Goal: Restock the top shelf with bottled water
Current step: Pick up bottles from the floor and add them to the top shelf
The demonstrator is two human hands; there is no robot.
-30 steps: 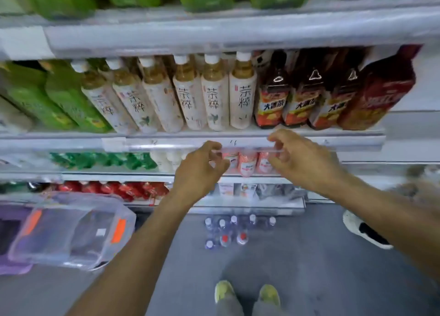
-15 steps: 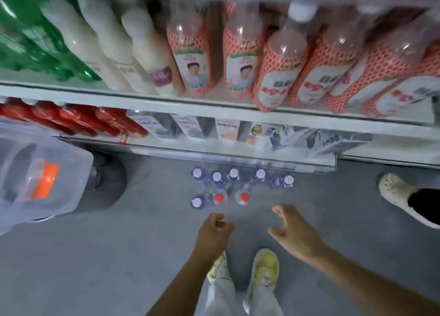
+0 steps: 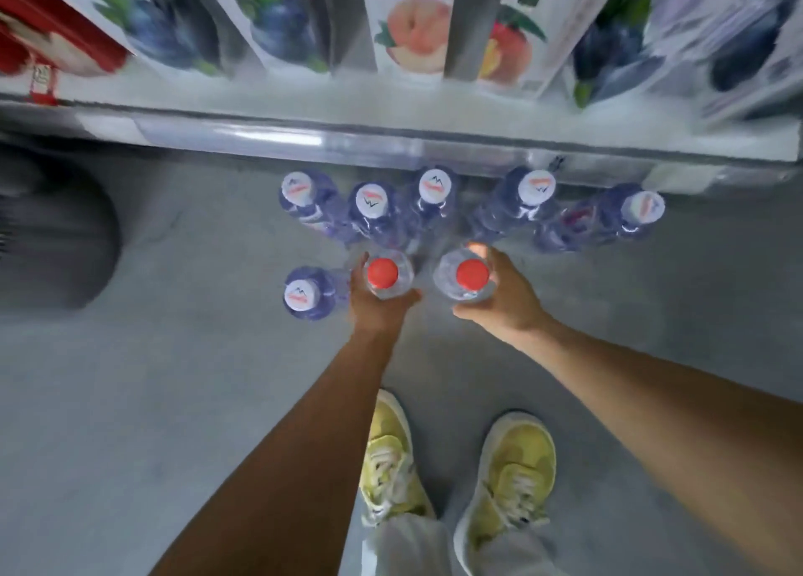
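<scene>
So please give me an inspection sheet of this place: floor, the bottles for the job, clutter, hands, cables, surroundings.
Surface: grey floor, bottles standing on it in front of the lowest shelf edge.
Job's things: two red-capped bottles, left one and right one; six white-capped bottles, five in a row by the shelf, e.g., one apart at the left.
Clutter: dark round object at the left, blurred, cannot tell what.
Hands: left hand grips the left red-capped bottle; right hand grips the right one.
Cables: nothing seen.
Surroundings: fruit-printed cartons on the lowest shelf; yellow shoes below.
</scene>
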